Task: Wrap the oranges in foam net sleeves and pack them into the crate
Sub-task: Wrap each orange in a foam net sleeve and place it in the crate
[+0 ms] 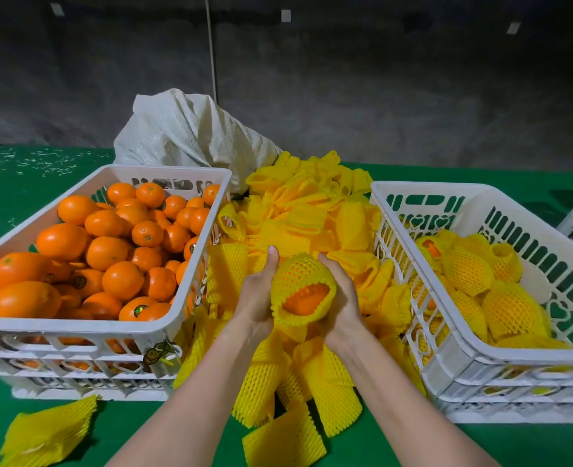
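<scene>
Status: partly complete. The crate at the left of the frame (76, 326) holds a large heap of bare oranges (110, 251), so most of the wrapping appears to remain. The crate at the right of the frame (447, 318) holds a shallow layer of wrapped oranges (467, 271) and has room for more. A pile of loose foam sleeves (312, 214) lies on the green worktop (25, 197) between the two crates.

Item in work: one orange (303, 299) at the centre of the frame, above the pile. Its sleeve (300, 273) covers the far end and the sides; the near end stands open and bare peel shows through.

Hands: the left hand (256, 298) cups the left side of the orange, thumb pointing away. The right hand (340, 305) wraps round the right side. Both hands clasp it, so it sits directly between the palms. The crate at the right stands just beyond the right hand.
</scene>
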`<state>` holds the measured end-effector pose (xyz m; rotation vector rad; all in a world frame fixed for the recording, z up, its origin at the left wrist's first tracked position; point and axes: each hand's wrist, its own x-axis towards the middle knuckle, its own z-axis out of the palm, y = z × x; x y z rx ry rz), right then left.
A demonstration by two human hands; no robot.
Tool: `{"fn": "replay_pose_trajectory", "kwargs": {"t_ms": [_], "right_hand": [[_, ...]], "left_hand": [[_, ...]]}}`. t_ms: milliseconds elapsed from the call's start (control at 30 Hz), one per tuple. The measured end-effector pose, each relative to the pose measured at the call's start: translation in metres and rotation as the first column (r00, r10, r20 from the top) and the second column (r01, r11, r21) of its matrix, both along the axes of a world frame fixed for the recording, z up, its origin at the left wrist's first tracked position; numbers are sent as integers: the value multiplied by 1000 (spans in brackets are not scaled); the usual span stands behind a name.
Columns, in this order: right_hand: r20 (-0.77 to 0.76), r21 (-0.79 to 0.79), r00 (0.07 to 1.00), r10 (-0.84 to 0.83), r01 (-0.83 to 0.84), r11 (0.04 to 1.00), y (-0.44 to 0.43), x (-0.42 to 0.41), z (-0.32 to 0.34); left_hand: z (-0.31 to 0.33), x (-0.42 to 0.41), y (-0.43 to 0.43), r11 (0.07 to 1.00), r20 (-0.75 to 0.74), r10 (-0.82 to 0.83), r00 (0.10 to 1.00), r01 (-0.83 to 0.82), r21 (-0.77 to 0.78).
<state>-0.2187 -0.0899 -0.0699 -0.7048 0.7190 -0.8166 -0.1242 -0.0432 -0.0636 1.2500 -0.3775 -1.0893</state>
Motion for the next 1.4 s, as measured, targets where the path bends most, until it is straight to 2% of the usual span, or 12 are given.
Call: {"fn": "replay_pose_trajectory", "kwargs": {"t_ms": [100, 200, 267, 400, 500, 633, 767, 867, 933, 1000, 1200, 1400], "right_hand": [[-48, -78, 999, -6, 2, 997, 1, -4, 0], [-154, -334, 982, -105, 48, 941, -1, -7, -3], [-165, -495, 974, -157, 56, 867, -2, -10, -3], [-184, -652, 956, -227, 54, 756, -2, -15, 2], [-227, -688, 954, -199, -12, 726, -4, -18, 6], [-249, -608, 967, -46, -119, 785, -14, -27, 10], [-253, -601, 968, -11, -148, 785, -19, -34, 8], [-308, -669, 950, -53, -177, 721, -17, -40, 5], [-322, -748, 929, -184, -130, 651, -17, -46, -1], [-312, -760, 909, -275, -65, 646, -14, -53, -3], [-416, -775, 902, -112, -288, 563, 3, -76, -14], [-442, -811, 880, -177, -307, 498, -3, -88, 1]], "left_hand": [[6, 7, 6, 968, -135, -242, 961, 248, 34], [8, 7, 7, 911, -211, -407, 889, 412, -21], [9, 6, 6, 904, -196, -427, 883, 424, -59], [6, 5, 5, 910, -120, -416, 901, 412, -54], [5, 5, 6, 887, -86, -461, 883, 460, -26], [7, 6, 8, 837, -50, -540, 840, 542, 71], [8, 2, 6, 807, -39, -581, 813, 582, 98], [6, -9, 2, 835, -92, -541, 836, 547, 59], [6, -19, -4, 872, -86, -477, 875, 483, 75], [7, -28, -9, 910, -84, -394, 915, 401, 100], [11, -46, -21, 985, -147, -135, 980, 148, 84], [15, -69, -32, 997, -149, -78, 986, 79, -4]]}}
